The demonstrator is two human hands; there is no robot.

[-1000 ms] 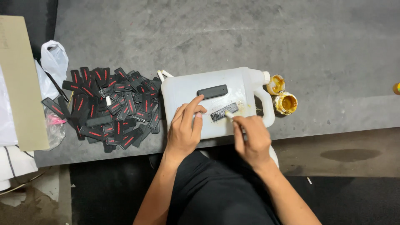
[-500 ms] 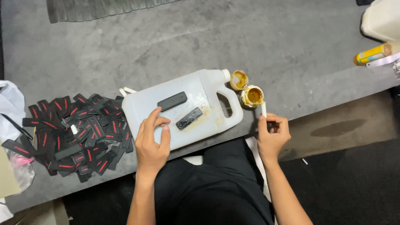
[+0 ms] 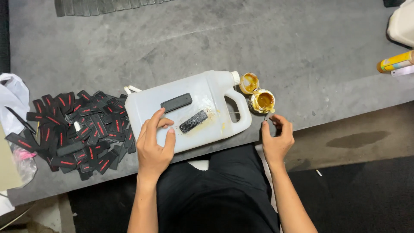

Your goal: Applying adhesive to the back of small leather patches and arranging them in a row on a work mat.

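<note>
A white plastic jug [image 3: 151, 108] lies on its side on the grey bench, near its front edge. Two black rectangular pieces rest on it: a clean one [image 3: 176, 102] and a glue-smeared one [image 3: 193, 121]. My left hand [image 3: 154, 144] lies flat on the jug's near side, fingers spread, just left of the smeared piece. My right hand [image 3: 276, 136] is at the bench edge right of the jug, its thumb and forefinger pinched on a thin small stick [image 3: 267, 117]. Just above it stands an open jar of yellow glue [image 3: 261, 101], with its lid [image 3: 249, 83] beside it.
A heap of black pieces with red stripes [image 3: 73, 129] lies left of the jug. A white plastic bag [image 3: 13, 92] is at the far left. A yellow tube [image 3: 394, 61] and a white container [image 3: 403, 21] sit at the right edge. My dark-clothed lap is below the bench.
My right hand left the smeared piece on the jug, went right to the glue jar with the stick, and now sits just below the jar. My left hand stayed on the jug.
</note>
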